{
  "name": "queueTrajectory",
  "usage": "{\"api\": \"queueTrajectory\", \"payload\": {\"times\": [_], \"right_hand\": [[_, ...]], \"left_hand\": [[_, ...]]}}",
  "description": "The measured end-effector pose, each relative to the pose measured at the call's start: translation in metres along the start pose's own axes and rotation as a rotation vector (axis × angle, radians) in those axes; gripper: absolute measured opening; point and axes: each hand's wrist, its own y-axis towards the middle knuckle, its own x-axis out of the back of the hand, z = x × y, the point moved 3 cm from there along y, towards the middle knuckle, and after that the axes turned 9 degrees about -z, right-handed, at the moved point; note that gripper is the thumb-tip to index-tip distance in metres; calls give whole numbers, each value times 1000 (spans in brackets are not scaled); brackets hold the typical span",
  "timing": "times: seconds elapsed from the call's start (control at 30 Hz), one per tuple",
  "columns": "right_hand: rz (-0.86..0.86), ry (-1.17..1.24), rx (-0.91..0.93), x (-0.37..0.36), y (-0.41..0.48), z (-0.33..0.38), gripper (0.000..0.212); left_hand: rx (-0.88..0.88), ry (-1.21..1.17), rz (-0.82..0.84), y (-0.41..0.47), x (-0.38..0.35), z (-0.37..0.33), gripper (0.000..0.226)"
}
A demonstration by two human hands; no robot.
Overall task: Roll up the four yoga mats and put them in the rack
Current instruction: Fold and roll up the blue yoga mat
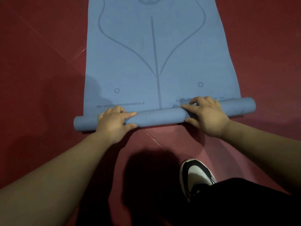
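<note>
A blue yoga mat (146,54) with darker alignment lines lies flat on the red floor and stretches away from me past the top edge. Its near end is wound into a slim roll (160,115) lying crosswise. My left hand (114,122) grips the roll left of its middle, fingers over the top and thumb on the near side. My right hand (206,114) grips the roll right of its middle in the same way. No rack and no other mat is in view.
Red floor (40,70) with thin seam lines surrounds the mat on both sides. My black-and-white shoe (195,173) and dark trouser leg (244,203) sit at the lower right, close behind the roll.
</note>
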Motion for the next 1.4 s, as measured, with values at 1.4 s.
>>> {"api": "queueTrajectory", "payload": {"times": [1.4], "right_hand": [[-148,0,90,6,21,7,52]], "left_hand": [[-140,-106,-181,25,10,0,45]]}}
